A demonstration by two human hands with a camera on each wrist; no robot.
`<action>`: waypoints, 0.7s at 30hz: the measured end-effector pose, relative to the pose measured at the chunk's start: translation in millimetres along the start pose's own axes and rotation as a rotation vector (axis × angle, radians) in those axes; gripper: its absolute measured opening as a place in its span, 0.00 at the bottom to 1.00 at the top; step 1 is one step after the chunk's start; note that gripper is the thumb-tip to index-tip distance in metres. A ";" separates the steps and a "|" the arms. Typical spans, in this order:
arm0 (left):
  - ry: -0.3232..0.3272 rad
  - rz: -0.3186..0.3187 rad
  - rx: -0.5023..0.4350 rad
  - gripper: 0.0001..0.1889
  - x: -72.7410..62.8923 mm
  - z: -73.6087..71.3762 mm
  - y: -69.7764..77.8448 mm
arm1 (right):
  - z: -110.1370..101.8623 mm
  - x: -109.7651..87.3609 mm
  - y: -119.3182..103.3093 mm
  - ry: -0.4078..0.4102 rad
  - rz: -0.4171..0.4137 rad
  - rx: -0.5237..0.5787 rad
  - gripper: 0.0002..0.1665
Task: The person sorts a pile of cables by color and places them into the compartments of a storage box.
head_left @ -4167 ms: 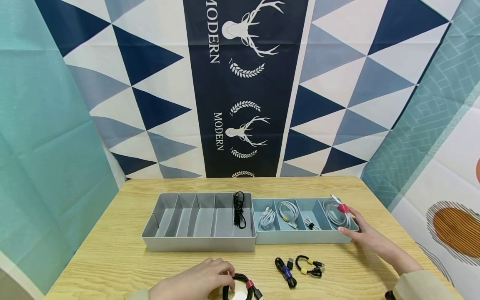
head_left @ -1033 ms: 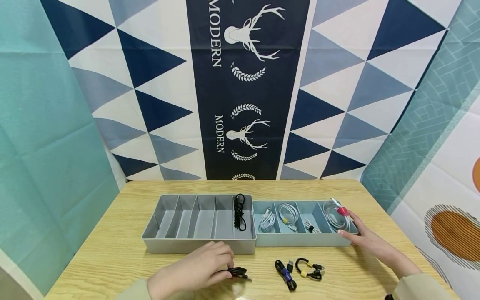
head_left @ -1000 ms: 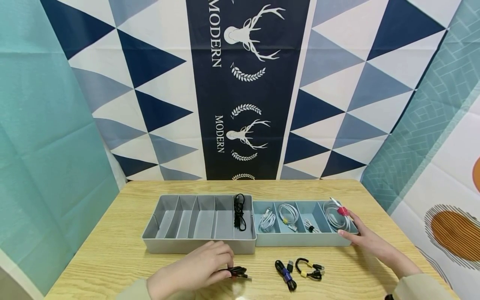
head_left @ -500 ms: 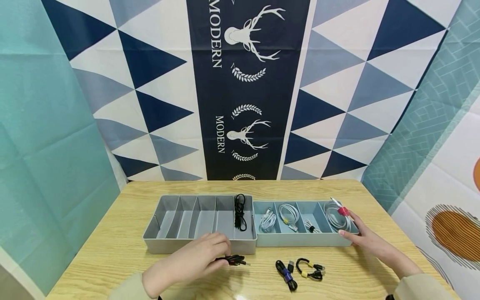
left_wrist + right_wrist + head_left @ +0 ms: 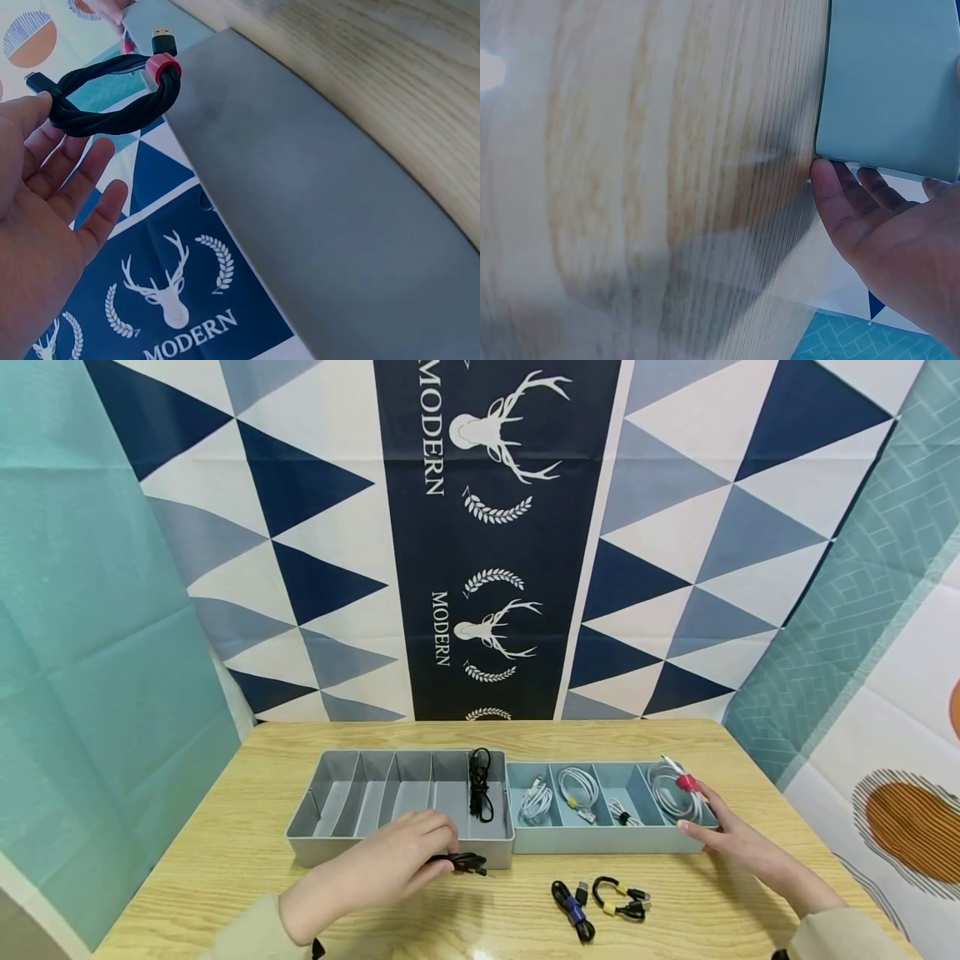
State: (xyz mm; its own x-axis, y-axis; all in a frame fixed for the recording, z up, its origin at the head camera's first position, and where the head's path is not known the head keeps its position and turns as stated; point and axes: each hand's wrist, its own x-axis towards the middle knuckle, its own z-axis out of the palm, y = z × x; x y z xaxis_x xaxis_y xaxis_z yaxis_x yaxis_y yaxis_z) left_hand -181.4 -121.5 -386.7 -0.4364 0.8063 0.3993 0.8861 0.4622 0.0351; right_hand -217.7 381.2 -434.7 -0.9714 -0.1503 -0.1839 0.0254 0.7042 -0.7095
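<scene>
In the head view, my left hand (image 5: 378,860) holds a coiled black USB cable (image 5: 468,862) in front of the grey divided box (image 5: 315,852). The left wrist view shows the coil's red tie (image 5: 162,67), with thumb and fingers pinching one connector end; the other fingers spread loosely. A bundled black cable (image 5: 478,789) lies in the grey box's rightmost compartment. My right hand (image 5: 738,843) grips the right end of the light blue divided box (image 5: 600,840), thumb at its front rim and fingers against the end wall. Beside it sits a white cable coil (image 5: 663,789) with a red tie.
More white cables, such as a coil with a yellow tie (image 5: 577,789), lie in the blue box. On the wooden table (image 5: 420,935) rest a black cable with a blue tie (image 5: 573,910) and one with yellow ties (image 5: 618,902). Patterned cloth (image 5: 487,568) hangs behind.
My left hand has lifted the red-tied black cable off the table and moved it up toward the grey box's front wall. The right hand stays on the blue box.
</scene>
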 end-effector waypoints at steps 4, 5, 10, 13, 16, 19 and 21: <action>-0.005 -0.023 0.002 0.03 1.1 -4.4 -1.0 | -0.1 0.6 0.1 -0.005 -0.004 -0.020 0.54; -0.007 -0.031 0.003 0.03 1.5 -5.3 -1.4 | -0.1 0.7 0.1 -0.007 -0.003 -0.024 0.54; -0.018 -0.079 0.003 0.04 3.7 -10.9 -4.0 | -0.3 0.1 -1.9 -0.015 0.010 -0.015 0.54; -0.008 -0.114 -0.011 0.04 5.1 -14.2 -5.2 | -1.0 0.3 -2.2 -0.019 0.008 -0.020 0.53; 0.016 -0.151 -0.035 0.05 6.2 -16.8 -5.9 | -1.7 0.7 -2.5 -0.021 0.013 -0.030 0.53; 0.045 -0.185 -0.063 0.05 7.2 -19.3 -6.4 | -1.4 1.0 -2.2 -0.016 0.013 -0.046 0.53; 0.058 -0.211 -0.081 0.05 7.5 -21.2 -6.7 | -1.2 1.2 -1.7 -0.011 0.008 -0.051 0.53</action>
State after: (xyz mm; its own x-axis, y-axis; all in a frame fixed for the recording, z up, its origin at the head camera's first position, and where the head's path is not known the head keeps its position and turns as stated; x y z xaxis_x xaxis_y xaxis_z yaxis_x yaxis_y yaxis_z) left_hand -187.3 -126.5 -364.5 -0.6059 0.6710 0.4274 0.7867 0.5853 0.1963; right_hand -219.2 380.6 -432.9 -0.9685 -0.1519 -0.1975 0.0211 0.7400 -0.6723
